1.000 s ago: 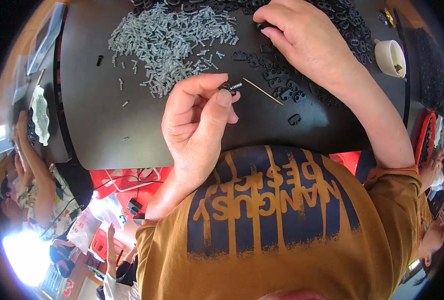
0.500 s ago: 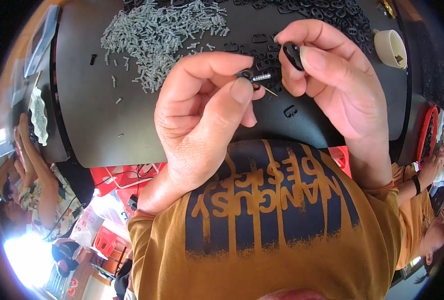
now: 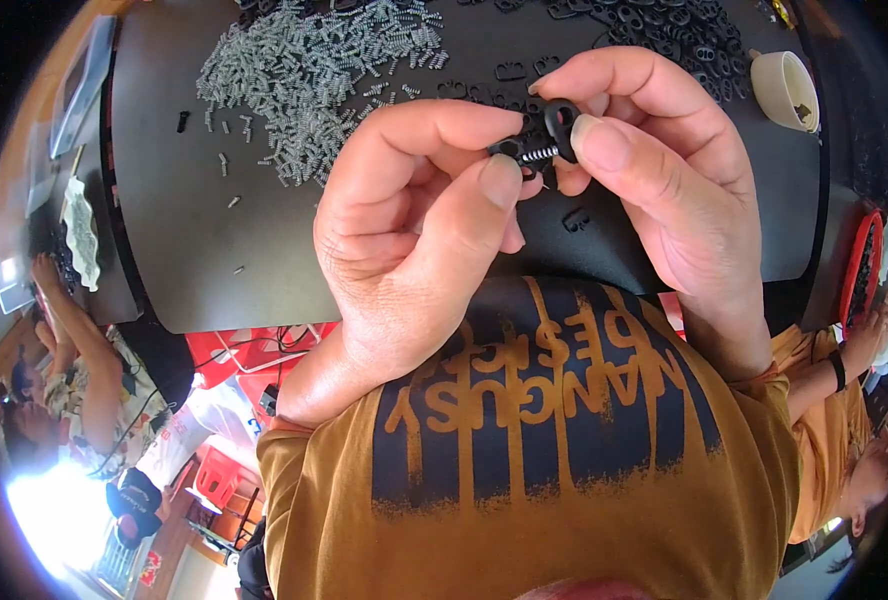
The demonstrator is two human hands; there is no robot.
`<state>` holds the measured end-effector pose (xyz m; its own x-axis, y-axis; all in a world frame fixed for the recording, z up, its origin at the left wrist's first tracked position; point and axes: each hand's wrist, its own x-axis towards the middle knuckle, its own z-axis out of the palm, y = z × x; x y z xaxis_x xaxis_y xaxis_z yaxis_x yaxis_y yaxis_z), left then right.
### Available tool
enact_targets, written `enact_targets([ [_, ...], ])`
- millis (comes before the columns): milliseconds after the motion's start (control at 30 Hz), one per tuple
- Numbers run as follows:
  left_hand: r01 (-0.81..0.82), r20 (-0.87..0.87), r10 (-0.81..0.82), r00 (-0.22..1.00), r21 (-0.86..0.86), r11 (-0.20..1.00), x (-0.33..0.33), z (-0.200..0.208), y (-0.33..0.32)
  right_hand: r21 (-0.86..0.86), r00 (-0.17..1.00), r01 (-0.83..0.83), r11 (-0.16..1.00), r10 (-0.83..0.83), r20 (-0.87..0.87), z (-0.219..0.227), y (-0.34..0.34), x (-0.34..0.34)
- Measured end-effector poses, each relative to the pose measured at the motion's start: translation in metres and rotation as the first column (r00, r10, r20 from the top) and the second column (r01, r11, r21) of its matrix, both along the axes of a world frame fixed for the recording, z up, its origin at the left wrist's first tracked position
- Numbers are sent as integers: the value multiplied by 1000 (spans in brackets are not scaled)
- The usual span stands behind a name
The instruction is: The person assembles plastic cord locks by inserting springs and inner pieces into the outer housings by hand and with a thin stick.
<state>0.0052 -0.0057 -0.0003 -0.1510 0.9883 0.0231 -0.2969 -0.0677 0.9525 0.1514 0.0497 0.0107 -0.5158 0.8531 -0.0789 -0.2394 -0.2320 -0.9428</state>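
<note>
Between the thumb and fingers of my left hand [image 3: 404, 225] is a small black plastic piece [image 3: 506, 148], mostly covered by the fingertips. A metal coil spring [image 3: 539, 155] sticks out of it toward the right. My right hand [image 3: 679, 170] pinches a black oval plastic ring [image 3: 562, 118], looking like half of a cord lock, tilted on edge. The spring's free end meets the lower part of the ring; whether it sits inside cannot be seen. Both hands are held above the dark table [image 3: 224, 240], near my chest.
A heap of coil springs [image 3: 294, 90] lies at the far left-centre, with a few strays. Black plastic parts [image 3: 684, 40] are piled at the far right. A loose black piece [image 3: 576, 220] lies below my hands. A cream cup [image 3: 784, 92] stands right. Other people sit at both sides.
My right hand has brought the black oval ring left and slightly down, closing the gap to the spring. My left hand has shifted a little right with its piece.
</note>
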Motion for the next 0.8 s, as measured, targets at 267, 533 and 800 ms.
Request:
enact_targets([
  [267, -31, -5, 31, 1000, -32, 999, 0, -4, 0, 47, 998, 27, 999, -29, 55, 3, -6, -4],
  [533, -3, -103, 5, 995, 18, 1000, 0, -4, -5, 641, 940, -165, 749, -78, 333, 1, -2, 4],
  [800, 46, 50, -50, 997, 81, 996, 1, -8, -4, 362, 987, -47, 931, -11, 158, 0, -7, 1],
])
